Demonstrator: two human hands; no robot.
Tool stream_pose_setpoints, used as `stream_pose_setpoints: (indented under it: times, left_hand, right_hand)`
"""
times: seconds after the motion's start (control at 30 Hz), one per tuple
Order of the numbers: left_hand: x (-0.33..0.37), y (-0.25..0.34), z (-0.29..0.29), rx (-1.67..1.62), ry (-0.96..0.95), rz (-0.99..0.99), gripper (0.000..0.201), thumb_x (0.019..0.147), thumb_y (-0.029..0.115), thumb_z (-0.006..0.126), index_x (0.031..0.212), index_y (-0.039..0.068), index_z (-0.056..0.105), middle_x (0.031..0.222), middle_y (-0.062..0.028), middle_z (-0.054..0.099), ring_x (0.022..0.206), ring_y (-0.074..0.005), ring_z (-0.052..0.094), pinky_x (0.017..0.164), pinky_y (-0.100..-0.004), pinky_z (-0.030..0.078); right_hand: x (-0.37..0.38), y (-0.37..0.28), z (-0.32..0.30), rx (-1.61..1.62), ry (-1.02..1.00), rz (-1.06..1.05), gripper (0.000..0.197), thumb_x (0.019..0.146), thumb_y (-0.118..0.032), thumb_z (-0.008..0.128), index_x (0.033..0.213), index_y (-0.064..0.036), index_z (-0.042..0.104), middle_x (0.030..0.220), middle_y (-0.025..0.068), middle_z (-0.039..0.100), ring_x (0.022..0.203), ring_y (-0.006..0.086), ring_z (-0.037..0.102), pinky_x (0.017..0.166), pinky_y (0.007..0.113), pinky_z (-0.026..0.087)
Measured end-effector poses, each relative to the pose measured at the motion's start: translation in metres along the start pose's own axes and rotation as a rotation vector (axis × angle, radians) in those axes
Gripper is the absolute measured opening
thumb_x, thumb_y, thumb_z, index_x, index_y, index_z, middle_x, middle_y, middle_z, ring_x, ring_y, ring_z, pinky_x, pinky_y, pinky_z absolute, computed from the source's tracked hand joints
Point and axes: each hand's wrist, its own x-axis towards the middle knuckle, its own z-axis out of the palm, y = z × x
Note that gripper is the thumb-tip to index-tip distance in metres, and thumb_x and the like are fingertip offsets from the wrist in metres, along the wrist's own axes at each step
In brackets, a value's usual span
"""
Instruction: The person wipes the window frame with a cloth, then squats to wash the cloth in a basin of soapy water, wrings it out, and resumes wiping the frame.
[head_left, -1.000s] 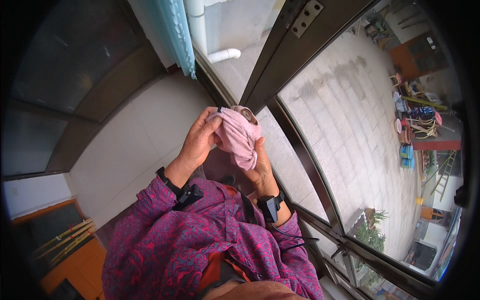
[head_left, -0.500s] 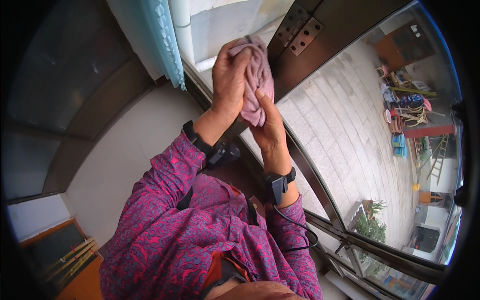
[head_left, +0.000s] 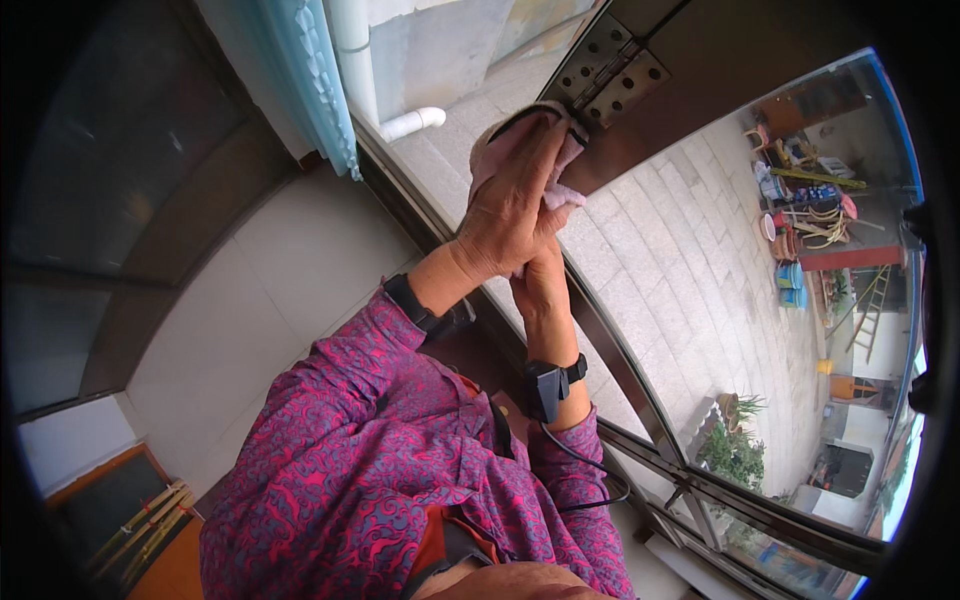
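A dusty pink cloth [head_left: 497, 153] with a dark edge is bunched up near the metal hinge of a dark brown frame. My left hand [head_left: 508, 215] grips it, with long fingers running over the cloth toward the hinge. Just below and to the right, my right hand [head_left: 545, 275] is closed at the cloth's lower end; its fingers are mostly hidden behind the left hand and the cloth. The hinge [head_left: 622, 85] lies just beyond the fingertips. Both wrists wear black straps with small devices.
A large glass pane [head_left: 680, 250] fills the right, showing a paved yard with clutter, potted plants and a ladder. At upper left hang a light blue curtain [head_left: 310, 80] and a white pipe [head_left: 352, 60]. Bamboo sticks [head_left: 145, 520] stand at lower left.
The cloth has been turned and shifted slightly right toward the hinge. My left hand has rolled over it, its back now showing, and my right hand's thumb is now covered.
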Motion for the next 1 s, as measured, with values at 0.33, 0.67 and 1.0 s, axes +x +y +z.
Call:
stream_pose_setpoints:
  times: [0.33, 0.67, 1.0]
  left_hand:
    - [-0.01, -0.002, -0.008, -0.08, -0.169, -0.049, 0.088, 0.078, 0.011, 0.073, 0.153, -0.003, 0.028, 0.148, -0.0286, 0.042, 0.14, -0.0451, 0.036, 0.121, -0.0463, 0.024]
    - [-0.005, -0.013, -0.011, -0.025, -0.142, 0.065, 0.08, 0.08, 0.015, 0.072, 0.151, 0.003, 0.038, 0.146, -0.0216, 0.048, 0.137, -0.0376, 0.042, 0.114, -0.0459, 0.034]
    - [0.011, -0.023, -0.009, -0.062, -0.095, 0.042, 0.086, 0.077, 0.017, 0.077, 0.151, 0.001, 0.037, 0.144, -0.0218, 0.05, 0.138, -0.0379, 0.041, 0.118, -0.0433, 0.029]
  right_hand:
    - [-0.001, 0.02, -0.013, -0.018, 0.003, 0.1, 0.044, 0.095, -0.017, 0.064, 0.136, -0.0053, 0.052, 0.12, 0.0048, 0.063, 0.101, 0.0167, 0.064, 0.075, 0.027, 0.052]
    - [-0.001, 0.014, 0.002, -0.01, 0.049, 0.02, 0.031, 0.092, -0.013, 0.063, 0.122, -0.0064, 0.058, 0.093, 0.0002, 0.063, 0.072, 0.0098, 0.057, 0.056, 0.025, 0.043]
    - [0.019, 0.014, -0.012, -0.014, -0.144, 0.037, 0.029, 0.093, -0.016, 0.063, 0.12, -0.0052, 0.058, 0.091, -0.0002, 0.062, 0.068, 0.0107, 0.057, 0.055, 0.025, 0.044]
